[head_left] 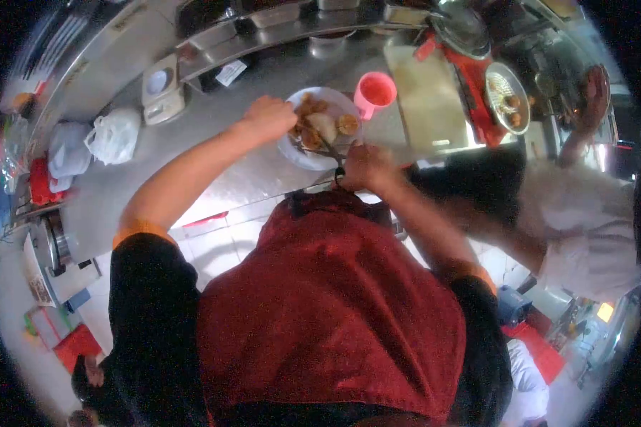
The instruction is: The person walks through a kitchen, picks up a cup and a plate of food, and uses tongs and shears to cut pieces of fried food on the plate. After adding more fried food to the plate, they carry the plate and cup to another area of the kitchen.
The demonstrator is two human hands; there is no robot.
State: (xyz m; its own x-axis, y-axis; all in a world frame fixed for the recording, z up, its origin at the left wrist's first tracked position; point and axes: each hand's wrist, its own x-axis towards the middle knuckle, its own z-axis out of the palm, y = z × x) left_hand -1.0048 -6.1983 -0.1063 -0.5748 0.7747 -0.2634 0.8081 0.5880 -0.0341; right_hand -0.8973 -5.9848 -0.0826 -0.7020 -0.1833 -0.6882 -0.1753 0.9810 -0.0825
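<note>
A white bowl stands on the steel counter in front of me, holding several browned, fried-looking food pieces and a paler piece. My left hand is closed at the bowl's upper left rim, beside the browned pieces; what its fingers pinch is hidden. In my right hand, at the bowl's lower right, are dark-handled scissors. Their blades reach into the bowl towards the food. A pink mug is just right of the bowl.
Right of the mug lies a pale cutting board, then an oval tray with round browned pieces. A co-worker in a white top stands close on my right, arm near mine. A kitchen scale and plastic bags are at left.
</note>
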